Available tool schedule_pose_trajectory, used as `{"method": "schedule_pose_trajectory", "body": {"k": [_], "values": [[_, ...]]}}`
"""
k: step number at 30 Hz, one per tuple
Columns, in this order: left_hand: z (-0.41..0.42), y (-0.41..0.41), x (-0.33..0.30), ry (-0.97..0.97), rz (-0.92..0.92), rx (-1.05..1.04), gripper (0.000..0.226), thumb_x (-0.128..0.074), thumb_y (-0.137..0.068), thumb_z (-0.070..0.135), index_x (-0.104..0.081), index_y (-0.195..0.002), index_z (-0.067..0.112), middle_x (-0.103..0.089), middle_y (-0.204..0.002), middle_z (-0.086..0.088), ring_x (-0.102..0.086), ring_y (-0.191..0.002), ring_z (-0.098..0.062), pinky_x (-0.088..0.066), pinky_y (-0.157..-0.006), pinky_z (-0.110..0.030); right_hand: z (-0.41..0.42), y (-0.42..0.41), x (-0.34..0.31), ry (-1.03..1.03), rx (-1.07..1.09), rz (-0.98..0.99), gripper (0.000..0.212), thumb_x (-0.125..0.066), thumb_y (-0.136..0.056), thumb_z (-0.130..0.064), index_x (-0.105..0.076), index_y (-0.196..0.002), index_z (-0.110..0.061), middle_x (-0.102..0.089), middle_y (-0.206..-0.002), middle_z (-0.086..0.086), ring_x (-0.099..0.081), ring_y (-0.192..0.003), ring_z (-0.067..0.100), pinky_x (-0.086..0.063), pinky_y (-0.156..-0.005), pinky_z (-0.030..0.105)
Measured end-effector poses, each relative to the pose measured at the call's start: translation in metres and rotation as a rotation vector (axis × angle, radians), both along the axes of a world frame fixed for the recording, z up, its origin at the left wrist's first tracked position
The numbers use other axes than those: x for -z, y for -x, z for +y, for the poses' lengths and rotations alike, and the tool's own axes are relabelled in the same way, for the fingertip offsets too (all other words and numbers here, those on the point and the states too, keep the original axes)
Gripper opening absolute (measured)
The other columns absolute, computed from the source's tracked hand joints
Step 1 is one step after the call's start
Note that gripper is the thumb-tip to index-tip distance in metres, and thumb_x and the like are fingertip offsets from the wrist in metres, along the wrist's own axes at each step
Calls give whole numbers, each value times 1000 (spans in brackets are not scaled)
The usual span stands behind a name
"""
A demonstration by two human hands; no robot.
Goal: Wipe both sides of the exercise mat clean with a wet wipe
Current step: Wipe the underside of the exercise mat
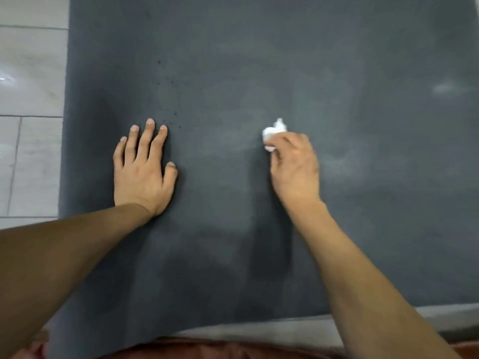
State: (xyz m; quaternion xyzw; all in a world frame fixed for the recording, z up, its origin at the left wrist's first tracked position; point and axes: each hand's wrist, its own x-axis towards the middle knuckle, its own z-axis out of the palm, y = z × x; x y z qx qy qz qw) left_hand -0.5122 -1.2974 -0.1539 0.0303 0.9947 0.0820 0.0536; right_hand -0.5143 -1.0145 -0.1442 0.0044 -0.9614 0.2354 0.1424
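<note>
A dark grey exercise mat lies flat on the floor and fills most of the view. My left hand rests palm down on its left part, fingers straight and spread. My right hand grips a crumpled white wet wipe and holds it against the mat near the middle. Only part of the wipe shows beyond my fingers. Small dark specks dot the mat just beyond my left fingertips. Pale streaks mark the mat's surface around the wipe.
Light tiled floor runs along the mat's left edge. The mat's near edge curves across the bottom, with a strip of floor and reddish-brown cloth below it. A bright glare spot sits on the mat at the right.
</note>
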Motion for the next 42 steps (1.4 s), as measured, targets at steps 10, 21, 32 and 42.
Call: {"method": "schedule_pose_trajectory", "body": {"k": [10,21,32,42], "values": [[5,-2,-92,393,-625,254,114,-54,-89,74,19,-162,26,19,-171,-1,2,-160,-26,-10,-128,-48,79,-9,-18,157,443,-199,35,-55,-83,-5,-64,-115,-17,-57,-112,10,-53,-96,32,-42,-81,37],[6,-23,-75,383,-702,186,145,-78,-73,70,38,-152,34,39,-164,2,13,-159,-28,-12,-127,-55,62,-6,-17,-1,403,-218,21,-55,-86,-7,-69,-100,-13,-59,-109,18,-57,-93,40,-45,-83,42],[10,-20,-81,457,-732,191,144,-77,-73,73,38,-152,35,38,-164,4,11,-159,-27,-14,-127,-52,-79,-58,-25,-32,-242,-160,16,-51,-85,-15,-66,-90,-12,-56,-80,8,-56,-74,31,-42,-69,40],[20,6,-102,569,-938,291,140,-75,-79,68,39,-150,30,37,-164,-3,7,-159,-35,-23,-124,-57,20,-28,-26,45,416,-238,18,-53,-83,-12,-70,-89,-14,-58,-85,16,-57,-76,40,-44,-68,43]]}}
